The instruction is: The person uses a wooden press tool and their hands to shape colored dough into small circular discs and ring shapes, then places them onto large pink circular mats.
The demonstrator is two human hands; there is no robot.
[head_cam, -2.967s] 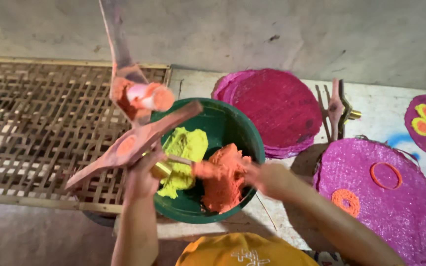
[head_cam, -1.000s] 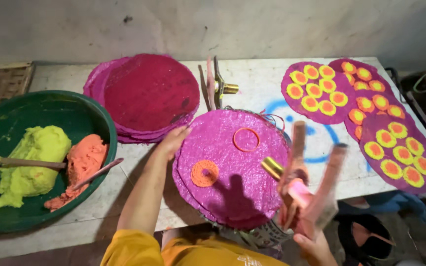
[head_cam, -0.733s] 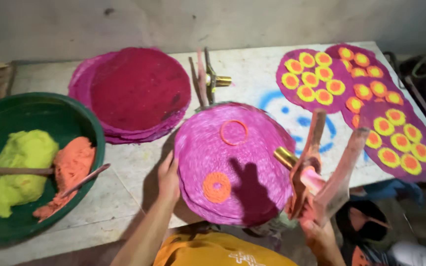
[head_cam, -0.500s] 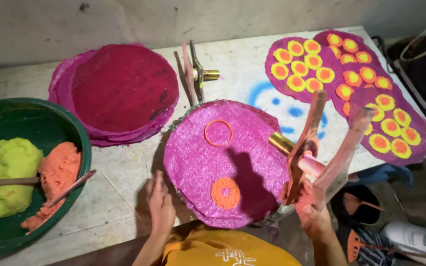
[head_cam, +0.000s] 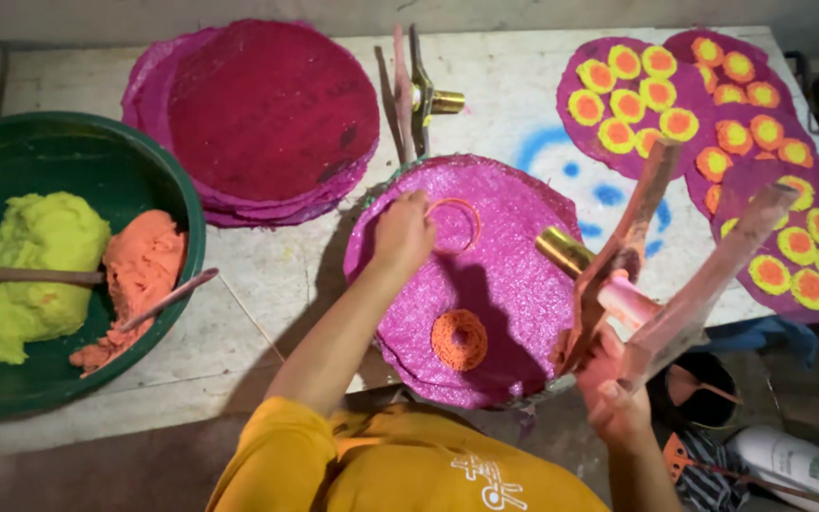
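Head view. Left hand (head_cam: 404,232): fingers curled, resting on the magenta disc (head_cam: 514,303) beside an orange ring outline (head_cam: 454,225). Right hand (head_cam: 613,393): fingers closed around the two-handled press tool (head_cam: 661,256), held tilted over the disc's right edge, brass nozzle (head_cam: 562,251) pointing left. An orange coil (head_cam: 459,339) lies on the disc. Green basin (head_cam: 158,171), left, holds yellow dough (head_cam: 35,265) and orange dough (head_cam: 144,270). Stacked plain discs (head_cam: 272,109) lie behind; decorated discs (head_cam: 713,123) at right.

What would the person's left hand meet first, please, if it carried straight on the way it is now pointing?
Probably the orange ring outline on the magenta disc: the left hand points up and slightly right across the disc, fingers beside the ring. Whether they already touch it is unclear.
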